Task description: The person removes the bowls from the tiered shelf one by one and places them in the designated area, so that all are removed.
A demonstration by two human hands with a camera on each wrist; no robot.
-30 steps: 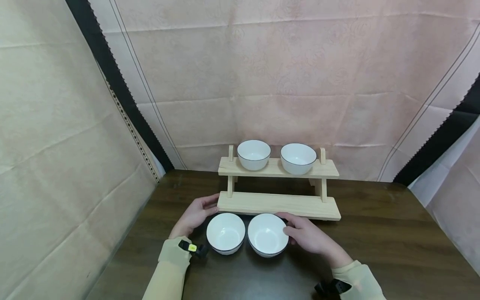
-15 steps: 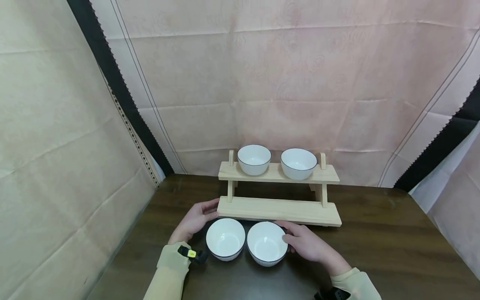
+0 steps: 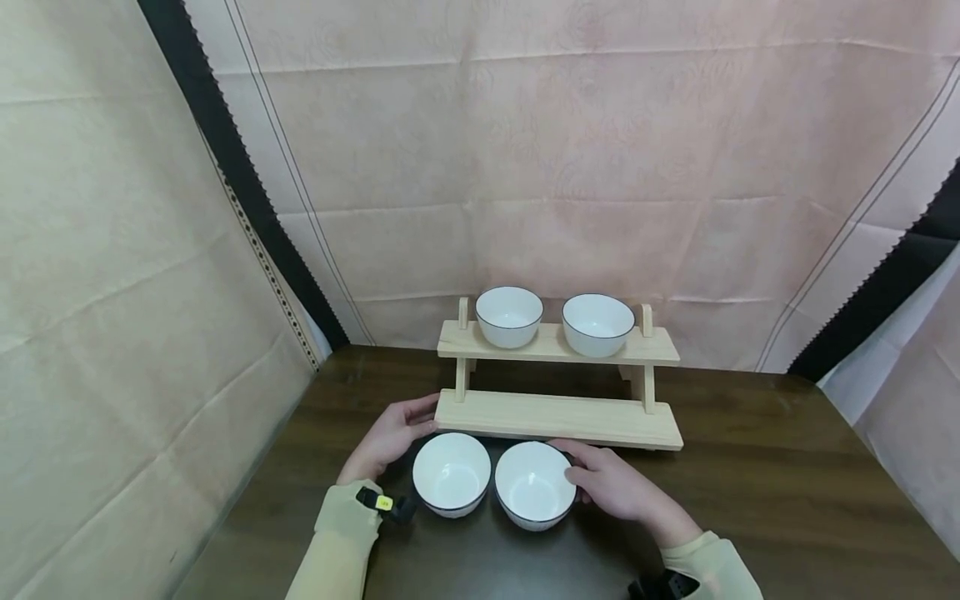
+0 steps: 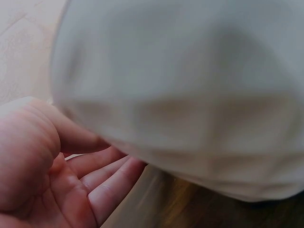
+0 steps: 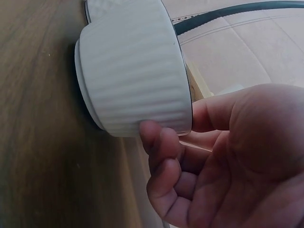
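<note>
Right hand [image 3: 618, 487] pinches right front bowl [image 3: 534, 485], thumb over rim. Left hand [image 3: 390, 435], fingers loosely extended, at left end of lower board [image 3: 558, 417]. Left front bowl [image 3: 451, 473] just beside the right one; both by board's front edge. Wooden rack [image 3: 551, 343] toward desk's [image 3: 757, 475] far edge, upper left bowl [image 3: 509, 317] and upper right bowl [image 3: 597, 325] on top.

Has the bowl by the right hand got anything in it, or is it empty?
Empty: the head view looks down into that bowl, and only its shiny white inside shows.
</note>
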